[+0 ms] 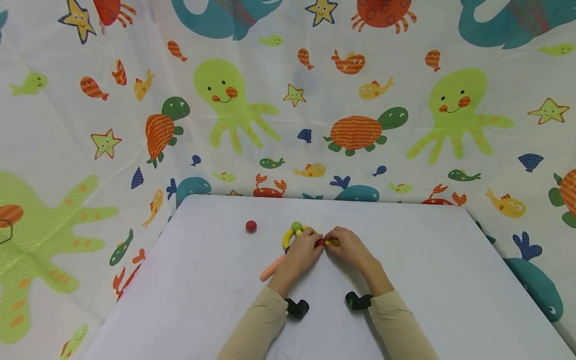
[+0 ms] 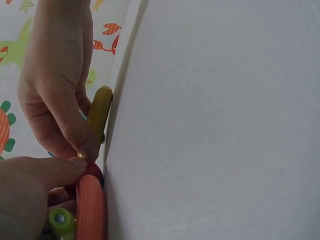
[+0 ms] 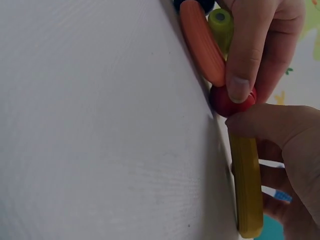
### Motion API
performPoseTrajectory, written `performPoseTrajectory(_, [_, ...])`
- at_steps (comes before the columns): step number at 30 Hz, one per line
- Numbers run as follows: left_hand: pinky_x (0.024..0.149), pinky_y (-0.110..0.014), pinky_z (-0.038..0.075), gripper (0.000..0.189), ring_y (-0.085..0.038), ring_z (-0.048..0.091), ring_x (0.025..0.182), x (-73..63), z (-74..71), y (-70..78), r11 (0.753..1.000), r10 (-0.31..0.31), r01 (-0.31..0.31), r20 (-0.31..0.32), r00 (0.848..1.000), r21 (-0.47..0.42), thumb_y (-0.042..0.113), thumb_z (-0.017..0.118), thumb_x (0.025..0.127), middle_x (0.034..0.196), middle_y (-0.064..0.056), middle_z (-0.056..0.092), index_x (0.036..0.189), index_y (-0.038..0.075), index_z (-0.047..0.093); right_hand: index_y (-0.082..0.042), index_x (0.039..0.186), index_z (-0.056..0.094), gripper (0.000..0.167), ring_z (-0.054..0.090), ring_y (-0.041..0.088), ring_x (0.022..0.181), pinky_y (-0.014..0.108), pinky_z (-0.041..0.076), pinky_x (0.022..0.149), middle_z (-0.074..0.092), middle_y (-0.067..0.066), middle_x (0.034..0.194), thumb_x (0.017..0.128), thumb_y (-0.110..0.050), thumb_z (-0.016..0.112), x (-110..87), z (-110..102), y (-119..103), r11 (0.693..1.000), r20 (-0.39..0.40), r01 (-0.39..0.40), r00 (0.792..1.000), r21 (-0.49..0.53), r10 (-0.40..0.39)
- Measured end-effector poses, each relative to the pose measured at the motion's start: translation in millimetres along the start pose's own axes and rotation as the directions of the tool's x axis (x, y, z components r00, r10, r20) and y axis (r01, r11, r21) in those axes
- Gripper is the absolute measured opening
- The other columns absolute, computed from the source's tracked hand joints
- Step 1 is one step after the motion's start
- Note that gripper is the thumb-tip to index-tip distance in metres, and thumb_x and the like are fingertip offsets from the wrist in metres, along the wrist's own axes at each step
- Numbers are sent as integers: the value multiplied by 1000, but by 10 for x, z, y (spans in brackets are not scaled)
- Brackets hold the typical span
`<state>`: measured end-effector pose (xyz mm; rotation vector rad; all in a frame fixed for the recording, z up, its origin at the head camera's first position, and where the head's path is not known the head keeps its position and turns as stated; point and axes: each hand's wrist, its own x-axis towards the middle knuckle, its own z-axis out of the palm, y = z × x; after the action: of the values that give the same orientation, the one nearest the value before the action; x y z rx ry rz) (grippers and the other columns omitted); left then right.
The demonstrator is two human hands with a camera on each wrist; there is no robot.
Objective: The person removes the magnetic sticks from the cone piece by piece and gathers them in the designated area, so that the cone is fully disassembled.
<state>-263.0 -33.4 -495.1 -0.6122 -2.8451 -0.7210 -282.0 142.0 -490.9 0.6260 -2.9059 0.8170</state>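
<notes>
My left hand [image 1: 302, 250] pinches a red ball [image 3: 223, 103], the thumb lying on top of it. A yellow rod [image 3: 246, 185] is gripped by my right hand [image 1: 353, 247], its end right at the ball. On the ball's other side sits the end of a curved orange rod [image 3: 200, 45], which runs toward a dark blue ball [image 3: 206, 5]. Beside it, a light green piece [image 2: 61, 222] with a hole in its end shows under my left hand. In the head view, a curved yellow rod [image 1: 286, 238] and a green ball [image 1: 296, 226] belong to this cluster, partly hidden by the left hand.
A separate red ball [image 1: 251, 226] lies to the left on the white table [image 1: 216, 300]. Toward me from the cluster, a salmon rod [image 1: 272, 268] sticks out beside the left wrist. Behind the table's far edge hangs a sea-animal printed cloth [image 1: 270, 120].
</notes>
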Motion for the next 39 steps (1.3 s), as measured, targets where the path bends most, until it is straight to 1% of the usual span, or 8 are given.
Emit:
performPoseTrajectory(7, [92,-29,56,35,-15,63,99,13,8,3,1000,-7,7,0,1000,-18,24,70,94,116,-6,63,126,8,69,-8,102,74,17,59,17,89,41,54,91,69,3,96,86,-12,77,13,11,25,999,-9,27,1000,-20,-27])
performPoseTrajectory(14, [92,-29,56,34,-16,64,101,25,13,2,1000,0,0,0,1000,-2,25,69,95,116,-6,64,124,8,70,-7,98,74,16,60,19,88,42,54,90,69,5,95,84,-11,78,3,-33,-10,998,-23,38,999,-55,-39])
performPoseTrajectory(21, [92,-29,56,34,-15,65,101,20,14,-18,1000,-5,5,-1,1000,-6,26,71,94,116,-5,65,124,9,70,-6,100,74,16,61,21,91,44,54,92,69,5,96,86,-13,77,-31,-69,38,997,-17,-5,1000,-73,3])
performPoseTrajectory(26, [91,-28,56,35,-15,65,100,17,12,-22,1000,-3,3,-1,1000,-12,26,70,94,116,-5,65,125,8,70,-6,101,75,16,63,22,92,45,53,92,70,6,97,86,-13,76,-63,-87,106,998,-25,-12,1000,-67,10])
performPoseTrajectory(33, [89,-29,57,32,-16,66,99,5,-8,-8,1000,3,-4,-17,1000,-13,25,70,95,115,-6,65,122,8,71,-6,104,75,19,64,23,94,45,54,92,71,7,100,88,-15,76,-91,-106,165,995,5,18,1000,-100,-18])
performPoseTrajectory(39, [89,-29,57,32,-16,66,99,-4,-18,7,1000,3,-3,-25,1000,-10,24,70,95,115,-6,65,122,8,71,-3,112,73,26,63,23,95,44,55,95,70,9,104,89,-15,75,-126,-154,171,993,45,-4,999,-118,10])
